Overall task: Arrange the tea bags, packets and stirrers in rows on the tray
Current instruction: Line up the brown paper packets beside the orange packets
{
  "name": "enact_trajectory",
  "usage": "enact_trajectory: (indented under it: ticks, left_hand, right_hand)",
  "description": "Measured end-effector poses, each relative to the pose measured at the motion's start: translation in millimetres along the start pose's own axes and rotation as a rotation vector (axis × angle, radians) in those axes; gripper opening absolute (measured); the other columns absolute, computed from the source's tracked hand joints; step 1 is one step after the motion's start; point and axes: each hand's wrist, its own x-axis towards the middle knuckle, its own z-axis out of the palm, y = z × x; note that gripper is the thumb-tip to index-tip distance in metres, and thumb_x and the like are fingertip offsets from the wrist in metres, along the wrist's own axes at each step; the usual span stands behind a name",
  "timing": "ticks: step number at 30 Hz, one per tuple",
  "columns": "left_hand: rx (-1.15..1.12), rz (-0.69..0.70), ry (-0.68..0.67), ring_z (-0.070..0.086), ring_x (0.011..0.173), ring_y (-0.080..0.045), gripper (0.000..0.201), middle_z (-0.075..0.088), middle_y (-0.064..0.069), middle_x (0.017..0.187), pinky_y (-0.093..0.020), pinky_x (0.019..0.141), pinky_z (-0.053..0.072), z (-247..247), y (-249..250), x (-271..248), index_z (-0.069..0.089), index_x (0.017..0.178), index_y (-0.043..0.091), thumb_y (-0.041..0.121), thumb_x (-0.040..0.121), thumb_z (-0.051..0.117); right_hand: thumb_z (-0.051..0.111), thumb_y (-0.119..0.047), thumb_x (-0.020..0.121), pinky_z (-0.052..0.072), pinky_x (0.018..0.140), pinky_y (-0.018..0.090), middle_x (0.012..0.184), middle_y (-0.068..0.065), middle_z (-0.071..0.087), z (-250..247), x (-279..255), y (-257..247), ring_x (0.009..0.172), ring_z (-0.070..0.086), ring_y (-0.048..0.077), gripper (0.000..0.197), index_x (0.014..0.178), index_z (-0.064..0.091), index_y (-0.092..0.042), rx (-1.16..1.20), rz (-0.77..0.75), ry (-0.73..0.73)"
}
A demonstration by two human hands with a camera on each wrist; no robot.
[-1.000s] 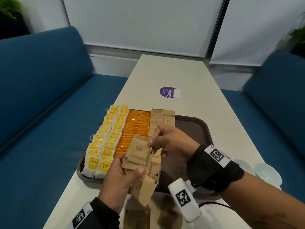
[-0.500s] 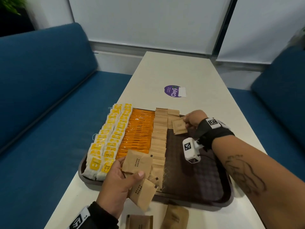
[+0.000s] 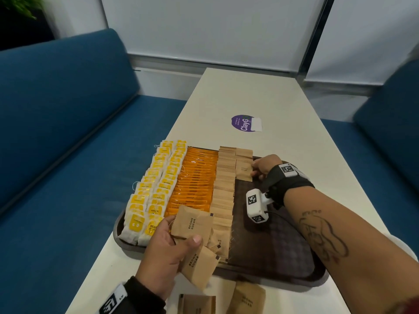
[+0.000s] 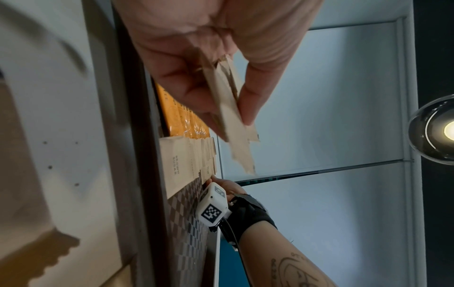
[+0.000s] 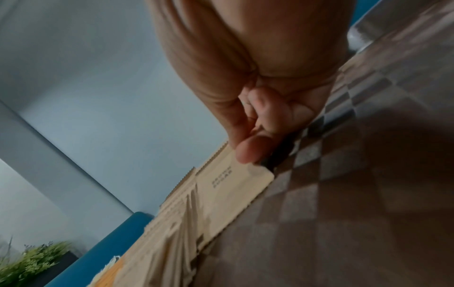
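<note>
At the tray's (image 3: 267, 271) far end, right hand (image 3: 264, 165) pinches a sugar packet (image 3: 243, 170) into the second row; left hand (image 3: 166, 250) grips spare packets (image 3: 192, 225), next needing overlap.

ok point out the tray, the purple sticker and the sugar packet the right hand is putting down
tray (image 3: 272, 252), head view, bare patterned floor
purple sticker (image 3: 242, 123), head view, its middle
sugar packet (image 3: 243, 169), head view, printed face

On the surface (image 3: 267, 91) sits the tray (image 3: 283, 275): tea bags (image 3: 154, 186) leftmost, sachets (image 3: 195, 180) beside them, sugar packets (image 3: 223, 196) right of those; loose packets (image 3: 248, 300) lie before the tray.
</note>
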Motion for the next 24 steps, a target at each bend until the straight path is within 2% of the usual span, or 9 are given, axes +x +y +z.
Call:
enact_trajectory:
  ticks: [2,4,6,8,12,16,18,21,24]
  left_hand:
    - [0.011,0.003,-0.012,0.07,0.08,-0.019,0.06,0.074,-0.003,0.09,-0.032,0.058,0.054,-0.9,0.6,-0.9,0.052,0.108,0.022,-0.002,0.059,0.077]
    - [0.019,0.006,-0.01,0.069,0.082,-0.02,0.06,0.074,-0.003,0.09,-0.034,0.06,0.053,-2.4,0.8,-1.0,0.052,0.11,0.02,0.001,0.057,0.073]
    - [0.026,0.007,-0.01,0.068,0.086,-0.021,0.061,0.074,-0.002,0.092,-0.036,0.064,0.052,-4.0,0.8,-0.8,0.051,0.112,0.02,0.003,0.057,0.072]
    - [0.049,0.012,-0.022,0.068,0.089,-0.021,0.065,0.074,-0.002,0.095,-0.036,0.067,0.052,-3.3,1.9,-1.1,0.051,0.113,0.02,0.002,0.058,0.08]
    - [0.121,0.037,-0.032,0.065,0.095,-0.023,0.062,0.071,-0.004,0.1,-0.042,0.076,0.053,1.7,3.5,-2.0,0.052,0.11,0.023,0.007,0.057,0.078]
    - [0.186,0.061,-0.064,0.064,0.099,-0.024,0.055,0.069,-0.006,0.104,-0.044,0.08,0.052,7.0,3.2,-5.1,0.052,0.11,0.024,0.007,0.064,0.075]
    - [0.202,0.074,-0.064,0.064,0.099,-0.024,0.051,0.068,-0.005,0.105,-0.042,0.078,0.052,8.5,2.2,-7.0,0.052,0.109,0.026,0.002,0.069,0.074]
    - [0.225,0.086,-0.076,0.063,0.099,-0.025,0.049,0.066,-0.006,0.107,-0.041,0.079,0.053,9.7,2.3,-10.5,0.052,0.108,0.026,-0.003,0.073,0.072]
    - [0.247,0.075,-0.091,0.064,0.1,-0.026,0.052,0.065,-0.008,0.107,-0.044,0.082,0.053,9.2,1.2,-12.9,0.052,0.106,0.026,-0.004,0.07,0.075]
  right_hand:
    - [0.056,-0.008,0.09,0.043,0.034,0.013,0.073,0.002,0.058,0.0,-2.8,-0.6,0.058,0.057,0.012,0.033,0.122,0.058,0.0,0.008,0.002,0.006]
    - [0.056,-0.007,0.091,0.042,0.034,0.013,0.072,0.002,0.059,-1.9,-8.9,-2.6,0.057,0.056,0.011,0.03,0.119,0.06,0.0,0.033,-0.018,0.016]
    - [0.056,-0.007,0.092,0.039,0.034,0.017,0.071,0.004,0.059,-3.3,-18.7,-6.5,0.055,0.054,0.013,0.022,0.112,0.062,-0.003,0.076,-0.047,0.066]
    - [0.06,-0.008,0.09,0.034,0.036,0.02,0.073,0.009,0.06,-3.4,-37.1,-12.5,0.058,0.054,0.017,0.013,0.103,0.059,-0.004,0.13,-0.106,0.084]
    - [0.069,-0.02,0.085,0.036,0.045,0.019,0.073,0.002,0.062,2.3,-99.9,-23.0,0.055,0.053,0.009,0.013,0.082,0.06,-0.011,-0.064,-0.305,-0.282]
    - [0.072,-0.036,0.079,0.039,0.052,0.019,0.067,-0.009,0.066,13.7,-161.2,-22.9,0.056,0.055,0.004,0.023,0.088,0.066,-0.016,-0.384,-0.377,-0.577]
    - [0.074,-0.037,0.077,0.039,0.056,0.021,0.067,-0.009,0.065,19.6,-176.6,-18.3,0.058,0.055,0.005,0.024,0.09,0.066,-0.018,-0.466,-0.374,-0.599]
    - [0.077,-0.031,0.075,0.043,0.062,0.023,0.08,-0.002,0.067,28.0,-187.6,-9.7,0.066,0.057,0.008,0.02,0.086,0.065,-0.02,-0.439,-0.399,-0.553]
    - [0.079,-0.022,0.074,0.049,0.074,0.024,0.082,-0.006,0.066,30.7,-191.4,-3.2,0.076,0.059,0.007,0.017,0.084,0.066,-0.019,-0.401,-0.451,-0.5]
